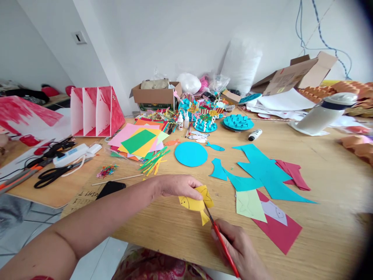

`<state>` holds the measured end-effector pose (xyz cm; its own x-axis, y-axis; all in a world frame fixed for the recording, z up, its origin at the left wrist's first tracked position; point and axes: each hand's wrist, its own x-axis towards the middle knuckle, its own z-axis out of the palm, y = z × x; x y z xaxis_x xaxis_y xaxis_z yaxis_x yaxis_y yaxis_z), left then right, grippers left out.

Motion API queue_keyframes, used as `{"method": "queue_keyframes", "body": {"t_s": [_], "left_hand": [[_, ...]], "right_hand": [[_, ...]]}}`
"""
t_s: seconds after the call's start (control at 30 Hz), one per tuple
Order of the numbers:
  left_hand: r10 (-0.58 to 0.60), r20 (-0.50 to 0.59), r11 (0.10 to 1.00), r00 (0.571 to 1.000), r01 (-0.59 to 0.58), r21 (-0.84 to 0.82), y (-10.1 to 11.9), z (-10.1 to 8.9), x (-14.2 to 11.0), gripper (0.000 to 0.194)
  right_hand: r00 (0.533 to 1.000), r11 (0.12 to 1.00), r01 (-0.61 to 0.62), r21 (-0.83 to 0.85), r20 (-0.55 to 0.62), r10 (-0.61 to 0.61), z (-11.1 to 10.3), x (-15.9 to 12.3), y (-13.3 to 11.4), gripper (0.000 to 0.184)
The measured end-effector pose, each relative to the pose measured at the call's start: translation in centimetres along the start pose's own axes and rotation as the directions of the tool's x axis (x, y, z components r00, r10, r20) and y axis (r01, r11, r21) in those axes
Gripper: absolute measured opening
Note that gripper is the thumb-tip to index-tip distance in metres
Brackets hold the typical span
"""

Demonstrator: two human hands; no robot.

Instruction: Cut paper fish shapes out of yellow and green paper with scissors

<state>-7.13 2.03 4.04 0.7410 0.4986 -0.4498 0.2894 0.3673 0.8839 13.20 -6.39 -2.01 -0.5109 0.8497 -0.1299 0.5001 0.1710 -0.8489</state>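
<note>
My left hand (183,187) pinches a piece of yellow paper (190,203) with a fish drawn on it in dark lines. A strip of the paper hangs down below the fingers. In my right hand (233,241) are red-handled scissors (223,243), their blades meeting the paper's right side just under my left fingers. Whether the blades are apart is hard to make out. Right of my hands lie a pale green paper (250,206) with a drawn outline, a dark red paper (281,229) and a white paper (274,212) bearing a fish drawing.
Blue paper offcuts (262,171) and a blue paper circle (190,154) lie beyond my hands. Coloured sheets (140,140), a black phone (110,189) and black scissors (52,177) are to the left. Glue bottles (180,121) and blue decorated plates (238,122) stand farther back.
</note>
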Motion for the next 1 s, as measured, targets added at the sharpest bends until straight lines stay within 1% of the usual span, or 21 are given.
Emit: {"method": "queue_keyframes", "body": {"t_s": [0.27,0.33,0.43,0.53,0.57,0.63,0.73,0.87,1.0], "left_hand": [[0.000,-0.058,1.000,0.998,0.000,-0.004,0.4,0.4,-0.3,0.012],[0.026,-0.091,0.999,0.996,-0.024,0.026,0.5,0.5,-0.3,0.010],[0.065,-0.140,0.994,0.988,-0.052,0.094,0.6,0.4,-0.3,0.014],[0.048,-0.141,0.993,0.989,-0.032,0.114,0.5,0.4,-0.2,0.016],[0.047,-0.139,0.995,0.989,-0.034,0.099,0.4,0.3,-0.2,0.017],[0.079,-0.148,0.996,0.986,-0.073,0.043,0.2,0.4,-0.2,0.019],[0.137,-0.220,0.987,0.966,-0.153,-0.056,-0.1,0.9,-0.3,0.022],[0.109,-0.338,0.955,0.935,-0.193,-0.225,-0.2,2.2,-0.6,0.025],[0.089,-0.438,0.900,0.894,-0.261,-0.350,-0.5,3.6,-0.7,0.028]], "right_hand": [[1.000,1.000,-0.020,-0.006,0.007,0.020,0.1,-0.1,-0.2,0.037],[0.999,1.000,-0.030,-0.005,0.011,0.030,0.1,0.0,-0.3,0.037],[0.999,0.999,-0.046,-0.007,0.026,0.046,0.0,0.1,-0.5,0.038],[0.998,0.998,-0.057,-0.008,0.034,0.057,-0.2,0.2,-0.7,0.038],[0.998,0.998,-0.062,-0.004,0.033,0.062,-0.2,0.1,-0.7,0.039],[0.996,0.997,-0.076,0.025,0.045,0.075,-0.4,0.0,-0.8,0.039],[0.992,0.987,-0.109,0.114,0.076,0.100,-0.7,-0.3,-1.2,0.039],[0.988,0.954,-0.153,0.258,0.068,0.140,-0.6,-0.6,-2.1,0.044],[0.981,0.896,-0.168,0.412,-0.016,0.191,0.2,-0.6,-3.1,0.046]]}}
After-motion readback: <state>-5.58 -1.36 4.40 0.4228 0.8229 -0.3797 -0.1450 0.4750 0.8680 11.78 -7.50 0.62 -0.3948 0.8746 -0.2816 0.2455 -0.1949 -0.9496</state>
